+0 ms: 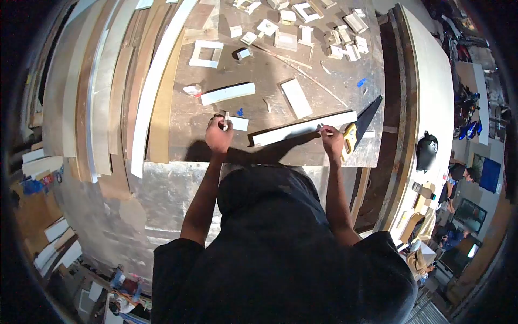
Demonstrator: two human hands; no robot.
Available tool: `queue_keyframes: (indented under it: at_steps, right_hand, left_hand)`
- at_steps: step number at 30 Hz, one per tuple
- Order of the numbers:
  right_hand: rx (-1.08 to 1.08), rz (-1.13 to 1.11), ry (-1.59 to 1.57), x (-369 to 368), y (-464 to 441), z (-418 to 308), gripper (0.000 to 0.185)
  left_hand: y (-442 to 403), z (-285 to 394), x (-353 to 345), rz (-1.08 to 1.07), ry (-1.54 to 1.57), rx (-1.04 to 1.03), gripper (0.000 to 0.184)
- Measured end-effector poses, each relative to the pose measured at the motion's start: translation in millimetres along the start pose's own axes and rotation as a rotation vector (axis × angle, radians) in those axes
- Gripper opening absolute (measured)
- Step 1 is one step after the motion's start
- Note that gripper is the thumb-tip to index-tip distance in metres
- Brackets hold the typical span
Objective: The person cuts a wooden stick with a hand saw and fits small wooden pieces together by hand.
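Pinching small wood piece in left fingers, tiny unclear item in right fingers, near tabletop's front edge, likely for control.

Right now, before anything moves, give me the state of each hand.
Left hand: closed, holding a small wooden piece.
Right hand: fingers bent at the long white strip; whether they grip anything cannot be told.
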State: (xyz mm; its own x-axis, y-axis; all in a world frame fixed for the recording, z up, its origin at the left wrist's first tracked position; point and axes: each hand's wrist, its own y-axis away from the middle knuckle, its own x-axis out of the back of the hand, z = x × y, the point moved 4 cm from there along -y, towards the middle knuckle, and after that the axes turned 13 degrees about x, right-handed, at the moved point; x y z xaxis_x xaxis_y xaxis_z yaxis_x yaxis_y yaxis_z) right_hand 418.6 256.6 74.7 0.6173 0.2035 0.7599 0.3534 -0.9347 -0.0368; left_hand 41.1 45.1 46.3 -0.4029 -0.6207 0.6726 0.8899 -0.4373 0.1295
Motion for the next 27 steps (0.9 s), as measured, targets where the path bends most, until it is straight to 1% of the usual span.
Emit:
queue_keyframes:
  at_steps: [2, 3, 6, 7, 8, 10, 11, 13, 14, 16, 17, 18, 20, 21, 22, 24, 25, 26, 27]
  right_hand:
    - [0.028, 0.05, 0.087, 16, -18, 30, 0.023]
    - [0.015, 0.089, 0.148, 24, -28, 44, 0.02]
    - [-0.134, 0.014, 0.209, 50, -59, 51, 0.018]
    - [-0.095, 0.084, 0.254, 54, -68, 55, 0.018]
    - [-0.11, 0.09, 0.292, 58, -77, 60, 0.019]
    - [-0.063, 0.069, 0.29, 64, -95, 62, 0.023]
    - [-0.053, 0.067, 0.282, 65, -103, 62, 0.023]
    - [0.099, 0.058, 0.253, 59, -121, 69, 0.028]
    - [0.108, 0.055, 0.245, 55, -126, 75, 0.028]
    - [0.24, -0.033, 0.374, 44, -137, 80, 0.029]
    - [0.237, -0.067, 0.381, 42, -141, 83, 0.024]
    - [0.25, -0.073, 0.377, 43, -145, 84, 0.024]
    - [0.26, -0.161, 0.365, 42, -151, 87, 0.019]
    - [0.31, -0.167, 0.376, 43, -153, 87, 0.014]
    - [0.323, -0.174, 0.374, 47, -155, 90, 0.014]
    - [0.348, -0.225, 0.251, 54, -159, 92, 0.011]
    - [0.271, -0.263, 0.142, 56, -162, 101, 0.014]
    - [0.276, -0.25, 0.143, 58, -166, 105, 0.014]
    - [0.284, -0.265, 0.038, 57, -170, 113, 0.013]
  left_hand:
    - [4, -2, -4, 0.009, 0.037, -0.011, 0.02]
    - [4, -3, -7, 0.01, 0.069, -0.017, 0.019]
    - [6, -7, -6, 0.003, 0.11, -0.005, 0.017]
    - [8, -5, -5, 0.016, 0.12, -0.026, 0.017]
    - [8, -1, -5, 0.027, 0.118, -0.029, 0.017]
    - [10, -2, -8, 0.029, 0.157, -0.011, 0.018]
    - [12, -6, -11, 0.035, 0.152, 0.033, 0.019]
    - [13, -11, -14, 0.064, 0.152, 0.063, 0.021]
    - [13, -15, -16, 0.078, 0.155, 0.092, 0.023]
    - [19, -1, -8, 0.098, 0.14, 0.134, 0.026]
    - [22, 7, -5, 0.107, 0.128, 0.176, 0.029]
    - [24, 9, -4, 0.119, 0.129, 0.182, 0.029]
    - [29, 10, 4, 0.292, 0.104, 0.175, 0.034]
    - [36, 17, 9, 0.416, 0.031, 0.154, 0.034]
    - [43, 24, 9, 0.427, 0.031, 0.163, 0.034]
    - [58, 29, 10, 0.506, 0.294, 0.276, 0.031]
    - [69, 36, 9, 0.507, 0.231, 0.338, 0.028]
    - [77, 46, 8, 0.518, 0.227, 0.339, 0.028]
    - [85, 51, 3, 0.496, 0.246, 0.343, 0.026]
